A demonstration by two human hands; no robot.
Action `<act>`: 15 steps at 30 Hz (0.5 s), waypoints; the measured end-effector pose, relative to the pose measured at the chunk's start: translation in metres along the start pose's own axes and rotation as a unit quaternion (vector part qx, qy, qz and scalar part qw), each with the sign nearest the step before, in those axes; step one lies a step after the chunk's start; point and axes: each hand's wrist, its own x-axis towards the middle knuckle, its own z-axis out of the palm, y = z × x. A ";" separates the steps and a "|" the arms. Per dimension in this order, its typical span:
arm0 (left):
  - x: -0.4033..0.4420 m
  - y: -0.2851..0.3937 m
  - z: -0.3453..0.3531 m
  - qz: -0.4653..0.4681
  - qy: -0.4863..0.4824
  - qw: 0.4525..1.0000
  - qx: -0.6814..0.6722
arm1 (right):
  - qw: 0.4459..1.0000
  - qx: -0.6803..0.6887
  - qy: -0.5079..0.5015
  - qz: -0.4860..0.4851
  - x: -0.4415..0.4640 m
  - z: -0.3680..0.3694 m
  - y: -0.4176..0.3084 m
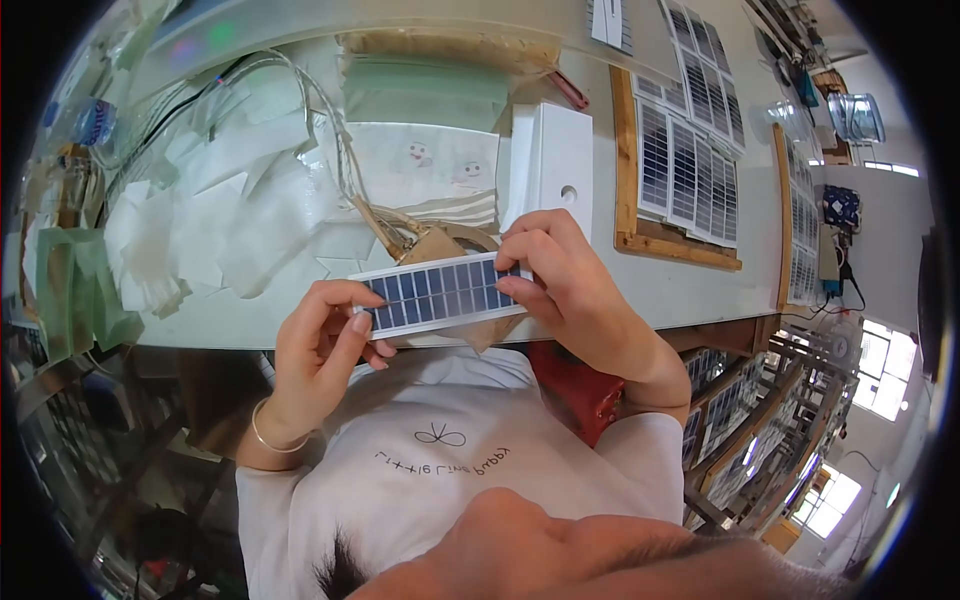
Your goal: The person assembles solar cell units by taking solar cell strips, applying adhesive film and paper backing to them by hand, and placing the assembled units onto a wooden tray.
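Head view showed us our left hand (322,335) and right hand (548,265) gripping opposite ends of a small solar panel (440,296) over the near side of the bench (225,325). Beyond lay pale sheets (265,240) at left, a wooden frame (626,160) at right and, farther, a green stack (425,92).

Pale worktable (680,287), whitish wall (895,215), bright paned window (885,370), slatted rack (752,426) near the table edge, daylight.
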 end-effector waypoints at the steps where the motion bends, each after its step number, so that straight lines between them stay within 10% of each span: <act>1: -0.001 -0.001 -0.001 0.001 0.012 1.000 0.001 | 1.000 0.002 0.002 0.003 0.001 0.002 -0.001; 15: -0.002 -0.009 0.007 0.098 0.007 0.990 0.100 | 0.995 0.045 0.071 -0.044 -0.030 0.018 0.008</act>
